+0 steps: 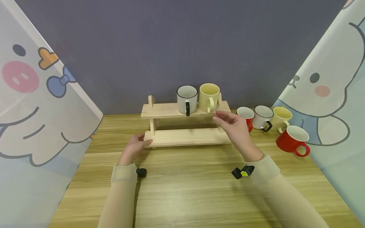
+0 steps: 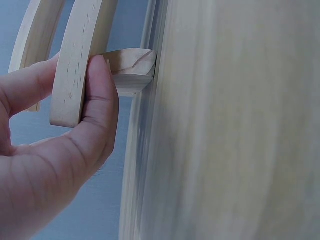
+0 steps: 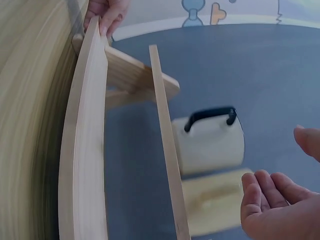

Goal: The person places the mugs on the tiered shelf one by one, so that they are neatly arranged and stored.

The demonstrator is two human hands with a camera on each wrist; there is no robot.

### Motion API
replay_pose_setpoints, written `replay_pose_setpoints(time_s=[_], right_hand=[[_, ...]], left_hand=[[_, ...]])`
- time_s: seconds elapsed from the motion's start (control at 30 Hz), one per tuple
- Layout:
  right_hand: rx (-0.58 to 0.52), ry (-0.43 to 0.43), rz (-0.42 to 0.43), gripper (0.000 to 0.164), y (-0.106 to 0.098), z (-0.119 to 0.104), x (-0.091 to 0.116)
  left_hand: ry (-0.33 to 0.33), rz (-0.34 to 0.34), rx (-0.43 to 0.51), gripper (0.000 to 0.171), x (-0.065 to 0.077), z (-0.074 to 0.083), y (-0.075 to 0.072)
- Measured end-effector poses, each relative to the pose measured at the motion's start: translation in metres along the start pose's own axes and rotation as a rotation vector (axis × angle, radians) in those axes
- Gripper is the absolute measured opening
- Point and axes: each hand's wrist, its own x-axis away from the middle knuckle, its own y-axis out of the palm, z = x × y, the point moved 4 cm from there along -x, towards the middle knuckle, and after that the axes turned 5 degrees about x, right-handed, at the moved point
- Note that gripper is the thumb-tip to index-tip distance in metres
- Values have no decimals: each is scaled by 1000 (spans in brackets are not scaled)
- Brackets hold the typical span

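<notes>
A two-tier wooden rack (image 1: 185, 137) stands against the back wall. My left hand (image 1: 134, 148) grips the left end of its lower board; in the left wrist view, thumb and fingers pinch the board's end (image 2: 70, 95). On the upper tier are a white mug (image 1: 187, 98) with a black rim and handle and, to its right, a yellow mug (image 1: 209, 97), both with handles facing front. My right hand (image 1: 235, 128) is just in front of the yellow mug, right at the upper board's edge. Its thumb is apart from the fingers, with nothing between them.
Right of the rack stand a red mug (image 1: 249, 120), a white mug with a black handle (image 1: 260, 117) and another yellow mug (image 1: 280, 117). A second red mug (image 1: 288, 141) sits closer to the front, tilted. Cartoon-printed panels (image 1: 319, 104) flank the wooden table (image 1: 185, 190).
</notes>
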Motion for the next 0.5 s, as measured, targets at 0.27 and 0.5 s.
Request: replay_pose_setpoints(time_s=[0.27,0.5], right_hand=[[14,-36,51,43,-33,6,9],[80,-18,79,40,-61,8,18]], left_hand=[[-1,-4,2,72,0,0,1],[2,-4,-2,71,0,0,1]])
